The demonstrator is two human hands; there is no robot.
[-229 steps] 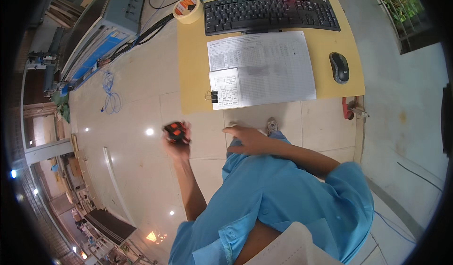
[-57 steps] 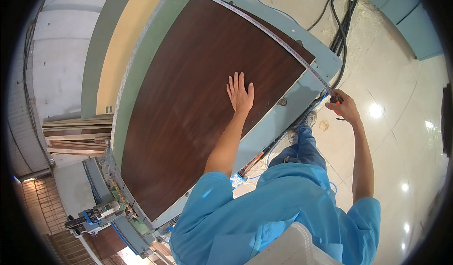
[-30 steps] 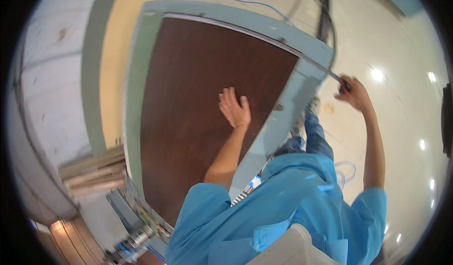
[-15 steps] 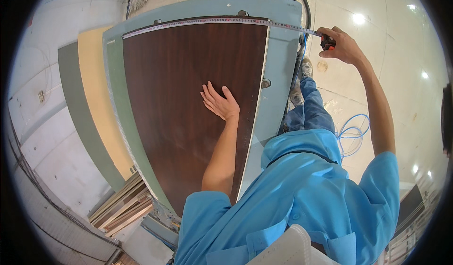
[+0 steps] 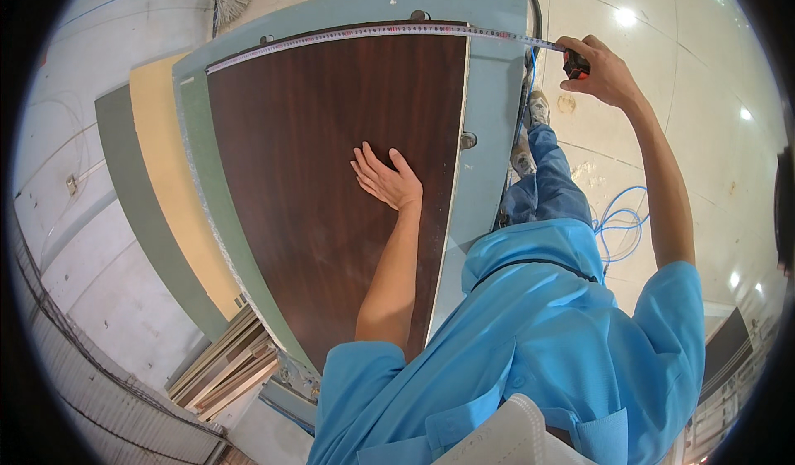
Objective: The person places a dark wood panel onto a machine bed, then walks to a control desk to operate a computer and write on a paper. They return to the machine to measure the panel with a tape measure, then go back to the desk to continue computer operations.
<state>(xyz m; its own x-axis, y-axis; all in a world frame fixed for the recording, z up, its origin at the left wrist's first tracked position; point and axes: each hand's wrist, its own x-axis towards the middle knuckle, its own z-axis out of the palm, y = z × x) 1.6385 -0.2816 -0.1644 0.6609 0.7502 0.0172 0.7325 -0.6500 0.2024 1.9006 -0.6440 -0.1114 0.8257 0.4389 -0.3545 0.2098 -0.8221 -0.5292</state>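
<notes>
A dark brown wood-grain panel point(image 5: 331, 125) lies flat on a blue-grey table point(image 5: 489, 76). My left hand point(image 5: 387, 177) rests on the panel with its fingers stretched out. Beyond the table's right edge, my right hand point(image 5: 607, 72) grips a black and orange tape measure point(image 5: 575, 63). Its white blade point(image 5: 356, 32) is pulled out along the panel's far edge, reaching the far left corner, and crosses the table's rim back to the case. How the blade's end is held at that corner is too small to tell.
Left of the table stand a yellow board point(image 5: 170, 175) and a grey-green board point(image 5: 137, 175). Wood strips point(image 5: 228, 361) are stacked at the lower left. Blue hose point(image 5: 621, 229) lies coiled on the tiled floor at the right, and black cables point(image 5: 534, 5) run past the table's far right corner.
The view has shifted slightly, so the table and panel sit a little higher. Both hands keep their places: the left flat on the panel, the right around the tape measure.
</notes>
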